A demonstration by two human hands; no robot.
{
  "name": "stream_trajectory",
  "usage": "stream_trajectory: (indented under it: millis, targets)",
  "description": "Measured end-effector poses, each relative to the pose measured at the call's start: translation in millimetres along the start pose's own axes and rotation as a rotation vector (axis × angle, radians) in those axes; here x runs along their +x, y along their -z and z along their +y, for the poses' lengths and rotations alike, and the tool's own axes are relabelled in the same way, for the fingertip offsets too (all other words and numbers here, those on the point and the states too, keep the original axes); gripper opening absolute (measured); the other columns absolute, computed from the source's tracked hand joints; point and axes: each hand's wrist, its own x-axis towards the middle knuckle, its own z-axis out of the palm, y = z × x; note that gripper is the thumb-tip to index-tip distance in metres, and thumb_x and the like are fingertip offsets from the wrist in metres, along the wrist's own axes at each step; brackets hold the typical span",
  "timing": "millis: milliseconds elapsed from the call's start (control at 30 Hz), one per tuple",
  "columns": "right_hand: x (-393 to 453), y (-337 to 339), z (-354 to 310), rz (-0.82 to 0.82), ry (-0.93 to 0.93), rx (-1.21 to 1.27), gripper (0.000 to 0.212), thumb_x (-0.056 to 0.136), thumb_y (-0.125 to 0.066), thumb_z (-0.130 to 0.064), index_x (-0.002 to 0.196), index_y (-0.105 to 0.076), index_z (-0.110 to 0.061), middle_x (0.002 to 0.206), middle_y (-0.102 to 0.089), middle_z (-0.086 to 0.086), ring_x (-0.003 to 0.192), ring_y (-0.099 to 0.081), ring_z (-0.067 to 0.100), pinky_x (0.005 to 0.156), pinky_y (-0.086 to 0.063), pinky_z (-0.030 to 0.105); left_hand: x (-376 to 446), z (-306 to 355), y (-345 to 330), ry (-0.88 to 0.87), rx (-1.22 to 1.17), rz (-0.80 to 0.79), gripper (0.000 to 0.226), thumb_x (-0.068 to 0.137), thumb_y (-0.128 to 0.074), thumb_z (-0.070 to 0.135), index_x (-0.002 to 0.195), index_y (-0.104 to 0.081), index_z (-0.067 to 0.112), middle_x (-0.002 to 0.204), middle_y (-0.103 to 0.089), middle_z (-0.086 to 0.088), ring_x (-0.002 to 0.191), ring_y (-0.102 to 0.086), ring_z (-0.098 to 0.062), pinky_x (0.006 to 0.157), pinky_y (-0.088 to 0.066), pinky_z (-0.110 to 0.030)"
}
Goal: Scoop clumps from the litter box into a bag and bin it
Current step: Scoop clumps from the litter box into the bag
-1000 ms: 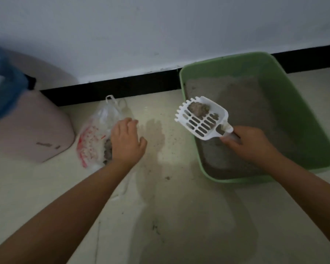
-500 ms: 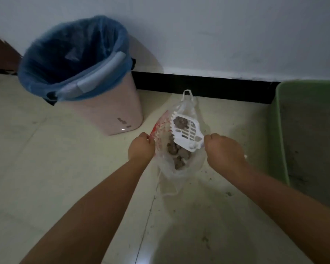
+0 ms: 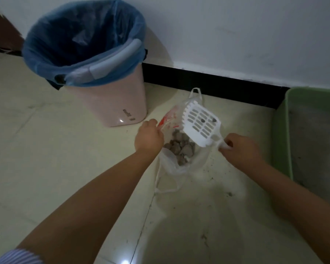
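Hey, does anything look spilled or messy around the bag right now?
Yes. Dark litter crumbs are scattered on the floor between the plastic bag and the green litter box.

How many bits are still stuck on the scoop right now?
2. Both sit on the slotted face of the white litter scoop, held over the plastic bag: one near the middle, one by the right edge. Its other side is hidden.
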Motion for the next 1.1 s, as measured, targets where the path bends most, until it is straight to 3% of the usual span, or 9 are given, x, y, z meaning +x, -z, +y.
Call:
stream_trajectory:
  millis: [100, 200, 333, 433, 500, 600, 800, 933, 1100]
  targets:
    - [-10.0, 20.6, 18.9, -0.007, -0.056, 0.209, 0.015, 0.087, -0.059, -0.017, 0.076, -0.055, -0.008, 0.07, -0.059, 0.01, 0.06, -0.057, 0.019, 0.056, -0.041, 0.025, -1.8, 14.4, -6.2, -0.274, 0.055, 0.186, 0.039, 0.081, -0.042, 0.014, 0.111, -0.059, -0.003, 0.107, -0.059, -0.024, 0.098, -0.056, -0.039, 0.079, -0.046, -0.038]
    - [-28.9, 43.0, 47.4, 0.066, -0.146, 0.371, 0.008, 0.087, -0.06, -0.015, 0.083, -0.059, -0.008, 0.059, -0.055, 0.001, 0.051, -0.049, 0.006, 0.046, -0.038, 0.006, -7.2, 46.4, -23.0, -0.603, 0.009, 0.271, 0.031, 0.07, -0.045, 0.013, 0.086, -0.067, -0.003, 0.081, -0.065, -0.021, 0.075, -0.064, -0.036, 0.072, -0.039, -0.029]
    - [-59.3, 67.4, 100.5, 0.184, -0.289, 0.451, 0.013, 0.086, -0.061, -0.012, 0.074, -0.056, -0.012, 0.058, -0.053, -0.003, 0.048, -0.051, 0.004, 0.043, -0.039, 0.008, -24.1, 106.7, -51.9, -0.826, -0.153, 0.118, 0.036, 0.076, -0.037, 0.015, 0.088, -0.066, -0.004, 0.081, -0.064, -0.019, 0.084, -0.054, -0.025, 0.071, -0.038, -0.026]
    - [-94.8, 88.3, 144.0, 0.269, -0.38, 0.421, 0.014, 0.086, -0.059, -0.009, 0.073, -0.055, -0.01, 0.057, -0.051, -0.001, 0.039, -0.052, -0.002, 0.04, -0.037, 0.002, -45.7, 154.6, -74.0, -0.943, -0.218, 0.016, 0.035, 0.077, -0.037, 0.015, 0.083, -0.066, -0.002, 0.076, -0.064, -0.015, 0.072, -0.063, -0.033, 0.067, -0.049, -0.026]
    - [-122.5, 102.6, 177.1, 0.279, -0.461, 0.27, 0.022, 0.087, -0.059, -0.011, 0.066, -0.051, -0.012, 0.057, -0.051, 0.006, 0.048, -0.052, 0.009, 0.043, -0.037, 0.009, -59.9, 183.0, -86.7, -1.031, -0.228, -0.046, 0.033, 0.078, -0.039, 0.016, 0.076, -0.066, -0.002, 0.073, -0.064, -0.016, 0.068, -0.063, -0.033, 0.067, -0.05, -0.028]
    - [-162.0, 124.9, 226.1, 0.131, -0.603, -0.065, 0.028, 0.088, -0.057, -0.023, 0.066, -0.05, -0.007, 0.066, -0.05, 0.012, 0.066, -0.046, 0.024, 0.049, -0.026, 0.028, -77.8, 213.9, -105.6, -1.182, -0.191, -0.1, 0.032, 0.078, -0.042, 0.017, 0.065, -0.064, -0.001, 0.068, -0.061, -0.016, 0.064, -0.061, -0.031, 0.068, -0.038, -0.032]
    - [-191.3, 155.8, 282.8, -0.182, -0.676, -0.396, 0.036, 0.087, -0.056, -0.037, 0.065, -0.047, -0.01, 0.066, -0.049, 0.008, 0.071, -0.046, 0.023, 0.059, -0.033, 0.028, -85.1, 227.1, -128.2, -1.207, -0.113, -0.03, 0.034, 0.068, -0.037, 0.019, 0.048, -0.06, 0.006, 0.052, -0.054, -0.007, 0.055, -0.058, -0.024, 0.088, -0.046, -0.048]
    - [-172.5, 149.5, 297.7, -0.319, -0.637, -0.442, 0.033, 0.085, -0.055, -0.039, 0.067, -0.053, -0.011, 0.068, -0.048, 0.006, 0.072, -0.051, 0.023, 0.06, -0.039, 0.026, -76.8, 229.4, -136.4, -1.28, -0.203, -0.011, 0.03, 0.069, -0.036, 0.014, 0.048, -0.055, 0.003, 0.049, -0.048, -0.011, 0.049, -0.052, -0.025, 0.084, -0.035, -0.034]
    - [-150.4, 135.6, 310.8, -0.405, -0.458, -0.443, 0.049, 0.09, -0.053, -0.036, 0.049, -0.032, -0.02, 0.049, -0.032, -0.001, 0.047, -0.034, 0.009, 0.048, -0.025, 0.018, -72.8, 228.2, -151.2, -1.311, -0.268, 0.024, 0.029, 0.069, -0.034, 0.013, 0.048, -0.053, 0.004, 0.049, -0.046, -0.011, 0.062, -0.032, -0.02, 0.082, -0.032, -0.031]
